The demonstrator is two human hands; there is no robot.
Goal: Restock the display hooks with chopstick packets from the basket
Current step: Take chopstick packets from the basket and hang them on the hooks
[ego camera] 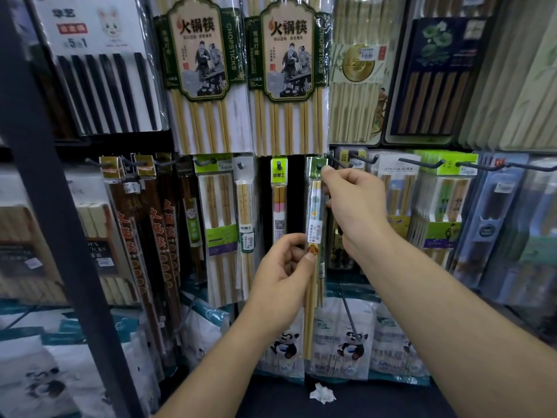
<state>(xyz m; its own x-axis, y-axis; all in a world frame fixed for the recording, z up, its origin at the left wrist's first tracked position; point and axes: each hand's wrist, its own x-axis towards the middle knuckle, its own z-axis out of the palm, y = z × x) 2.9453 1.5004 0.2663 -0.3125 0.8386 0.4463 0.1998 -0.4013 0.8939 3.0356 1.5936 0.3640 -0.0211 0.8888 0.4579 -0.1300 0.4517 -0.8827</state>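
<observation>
Head view, 1 moment, shop display wall.

Item 1: slim clear-plastic chopstick packet with green header card. Its header sits at the dark metal display hook, and its body hangs straight down below that hook. Contents: pale bamboo chopsticks, plus a white price label and a round red-gold sticker.

Item 2: right hand, just right of the hook and slightly below it. Thumb and forefinger are pinched on the packet's top edge.

Item 3: left hand, well below the hook. Its fingers are closed on the packet's middle, thumb on the front.

Step in hand, as judged: hanging the packet. A dark dot shows in the header hole, but whether the hole is fully over the hook cannot be told. The next move calls for sliding the header back along the hook while the lower grip keeps the packet vertical, then letting go with both hands.

Containers:
- The supply basket is not in view.
- Yellow-green-headed packet, on the peg just left of the hook, holds pink-banded chopsticks.
- Large green-labelled packs, above the hook, each hold several bamboo pairs.
- White panda-printed bags sit far below the hook, contents unclear.
</observation>
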